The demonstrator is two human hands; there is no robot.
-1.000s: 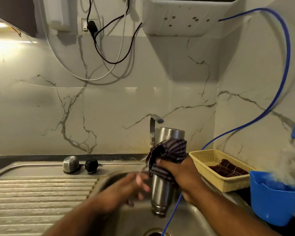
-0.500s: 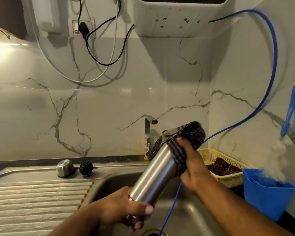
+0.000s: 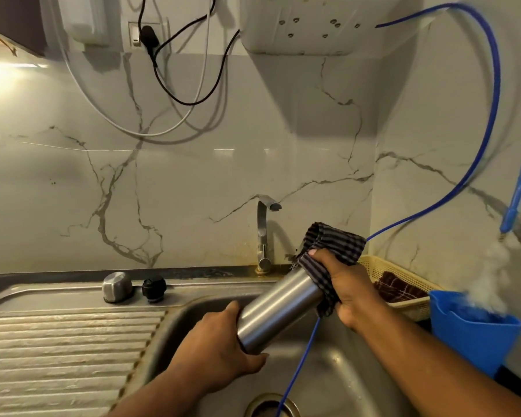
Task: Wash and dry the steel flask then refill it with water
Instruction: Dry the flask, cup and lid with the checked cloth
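Note:
The steel flask (image 3: 278, 308) lies tilted over the sink basin (image 3: 337, 377), its base low at the left and its top high at the right. My left hand (image 3: 220, 353) grips the flask's base end. My right hand (image 3: 348, 285) presses a dark striped cloth (image 3: 334, 245) around the flask's top end, which the cloth hides. The flask's steel cap (image 3: 117, 286) and black stopper (image 3: 154, 289) stand on the sink ledge at the left.
A steel tap (image 3: 263, 233) rises behind the basin. A thin blue hose (image 3: 301, 365) runs from the wall unit (image 3: 313, 22) down into the drain. A yellow basket (image 3: 403, 284) with a cloth and a blue tub (image 3: 475, 332) sit at the right. A ribbed drainboard (image 3: 60, 356) lies left.
The flask went from upright in my right hand to tilted, my left hand taking its base. The cloth has slid along to the top end.

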